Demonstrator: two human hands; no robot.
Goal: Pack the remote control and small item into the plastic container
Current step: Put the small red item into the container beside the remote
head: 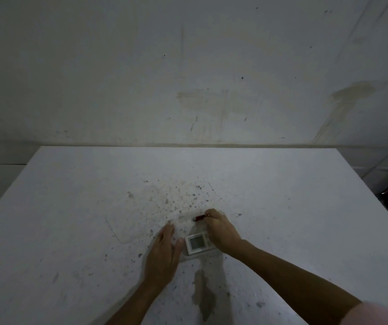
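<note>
A clear plastic container [183,225] rests on the white table [70,207], hard to make out against the speckled surface. Inside its near end lies a white remote control [197,243] with a grey screen. My left hand [164,252] lies flat against the container's left side, thumb touching the remote's edge. My right hand [221,231] reaches over the container's right side and pinches a small dark red item [199,217] at the far end of the container. Whether the item touches the container's floor I cannot tell.
A clear flat lid [123,227] lies on the table to the left of the container. The table is stained and speckled, with a worn patch [203,294] near the front. A marked wall stands behind the table's far edge.
</note>
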